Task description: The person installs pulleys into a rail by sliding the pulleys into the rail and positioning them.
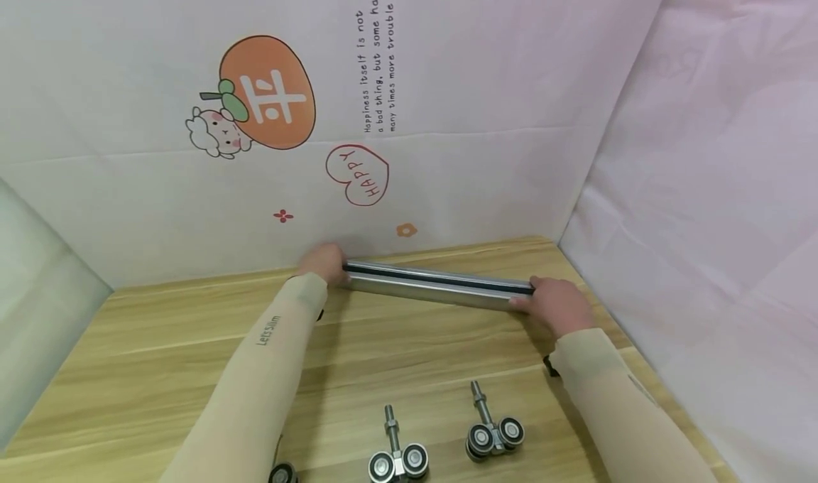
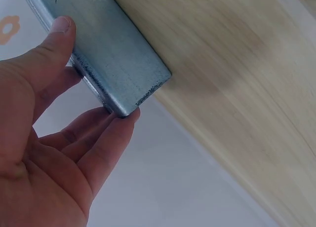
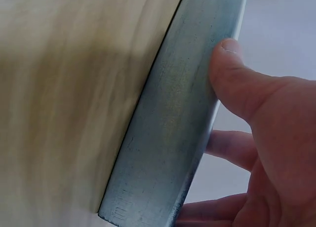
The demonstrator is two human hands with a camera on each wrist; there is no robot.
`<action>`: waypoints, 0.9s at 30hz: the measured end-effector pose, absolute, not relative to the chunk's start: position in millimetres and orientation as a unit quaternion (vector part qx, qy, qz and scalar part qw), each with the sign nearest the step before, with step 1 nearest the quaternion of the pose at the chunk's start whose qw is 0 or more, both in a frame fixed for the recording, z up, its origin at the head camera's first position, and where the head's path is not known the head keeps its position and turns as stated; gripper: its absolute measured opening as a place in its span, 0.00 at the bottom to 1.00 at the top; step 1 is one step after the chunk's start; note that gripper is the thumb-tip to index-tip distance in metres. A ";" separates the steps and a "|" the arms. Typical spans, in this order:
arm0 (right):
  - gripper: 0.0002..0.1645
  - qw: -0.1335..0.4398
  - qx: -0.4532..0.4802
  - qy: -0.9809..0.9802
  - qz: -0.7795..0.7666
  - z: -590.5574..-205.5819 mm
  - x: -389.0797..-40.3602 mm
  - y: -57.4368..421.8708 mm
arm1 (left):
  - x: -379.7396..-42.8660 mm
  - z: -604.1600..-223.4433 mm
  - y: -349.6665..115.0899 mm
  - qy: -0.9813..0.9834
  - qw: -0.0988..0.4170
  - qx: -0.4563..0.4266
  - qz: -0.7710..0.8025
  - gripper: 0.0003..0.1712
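Note:
A silvery metal channel rail (image 1: 434, 285) with a dark slot along its top spans between both hands near the back of the wooden table. My left hand (image 1: 324, 263) holds its left end; in the left wrist view the thumb lies on the flat face of the rail (image 2: 113, 49) and the other fingers reach behind and under the end. My right hand (image 1: 564, 305) grips the right end. In the right wrist view that thumb presses the rail's side (image 3: 168, 113), with fingers on the far side, partly hidden.
Bolt-stemmed roller trolleys lie on the table (image 1: 383, 355) in front: one in the middle (image 1: 397, 462), one to the right (image 1: 492, 437), and another wheel (image 1: 282, 473) partly behind the left sleeve. A printed white sheet (image 1: 447, 185) rises behind; another white sheet (image 1: 716, 220) stands at right.

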State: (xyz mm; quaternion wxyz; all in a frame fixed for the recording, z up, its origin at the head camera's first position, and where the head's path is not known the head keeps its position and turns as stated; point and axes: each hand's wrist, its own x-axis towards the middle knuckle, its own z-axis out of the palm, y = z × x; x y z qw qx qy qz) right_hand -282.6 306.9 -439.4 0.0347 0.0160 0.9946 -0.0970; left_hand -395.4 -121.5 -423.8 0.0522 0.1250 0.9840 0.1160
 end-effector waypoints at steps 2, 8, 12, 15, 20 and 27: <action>0.53 0.039 0.013 0.994 -0.098 -437.5 -285.9 303.6 | -395.3 -423.6 -125.4 0.984 0.053 0.126 0.114 0.19; 0.54 0.047 0.007 0.993 -0.105 -434.4 -294.4 296.0 | -390.6 -420.4 -133.1 0.986 0.071 0.094 0.120 0.19; 0.54 0.051 -0.003 0.993 -0.102 -434.3 -302.2 291.2 | -389.5 -420.1 -140.4 0.987 0.073 0.078 0.122 0.21; 0.54 0.056 -0.013 0.994 -0.097 -432.1 -307.8 285.6 | -390.1 -419.7 -148.1 0.987 0.071 0.075 0.120 0.22; 0.53 0.051 -0.032 0.994 -0.086 -430.6 -316.7 275.4 | -388.9 -418.2 -161.6 0.988 0.070 0.077 0.112 0.21; 0.51 0.056 -0.027 0.994 -0.087 -429.2 -323.5 258.9 | -382.5 -415.8 -177.5 0.988 0.076 0.075 0.111 0.20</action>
